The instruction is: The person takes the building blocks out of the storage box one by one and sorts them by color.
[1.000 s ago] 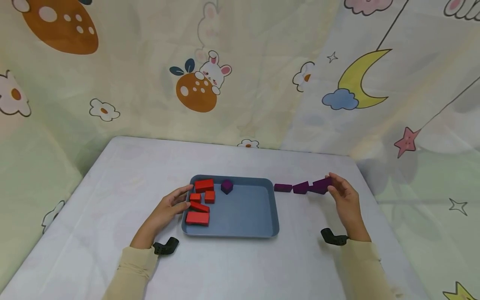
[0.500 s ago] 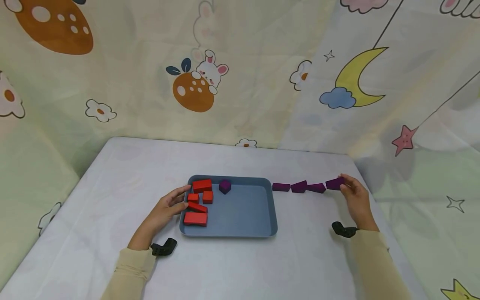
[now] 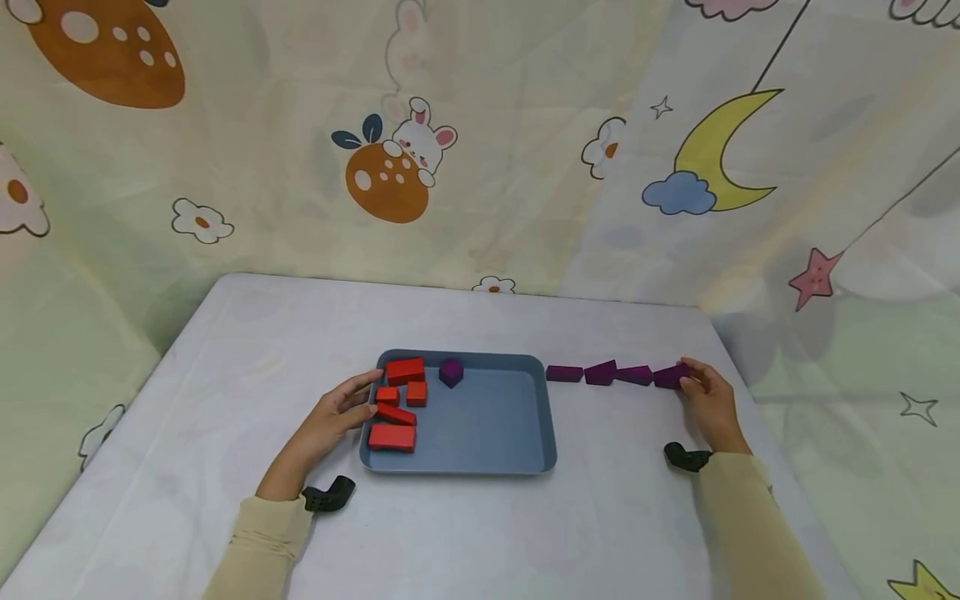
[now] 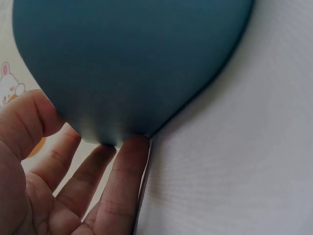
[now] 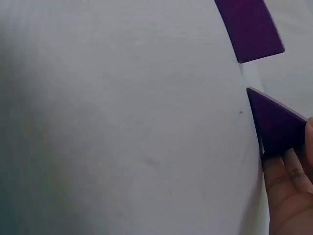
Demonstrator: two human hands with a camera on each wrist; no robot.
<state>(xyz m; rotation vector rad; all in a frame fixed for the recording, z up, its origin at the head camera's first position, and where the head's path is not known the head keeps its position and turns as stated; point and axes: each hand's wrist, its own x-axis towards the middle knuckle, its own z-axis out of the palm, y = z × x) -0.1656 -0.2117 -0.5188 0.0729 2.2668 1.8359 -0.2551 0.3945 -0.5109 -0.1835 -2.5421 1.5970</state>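
My left hand point(image 3: 326, 429) rests at the left edge of a blue-grey tray point(image 3: 487, 429). Its fingertips point(image 4: 132, 147) touch the tray's outer wall in the left wrist view. At the right, my right hand point(image 3: 716, 412) pinches a purple wedge-shaped block point(image 3: 667, 377) by its right end. That block looks triangular in the right wrist view and sits at the table surface. It ends a row of purple blocks point(image 3: 633, 376) running right from the tray. Inside the tray lie several red blocks point(image 3: 392, 437) along the left side, plus a purple block point(image 3: 451, 373) near the back wall.
A white cloth covers the table point(image 3: 480, 533). Behind it hangs a patterned curtain point(image 3: 510, 167) with cartoon prints. Black wrist devices point(image 3: 328, 495) sit on both forearms.
My right hand has moved right and slightly down with its wedge block, which earlier overlapped the neighbouring block and now lines up at the row's right end. The left hand stays at the tray.
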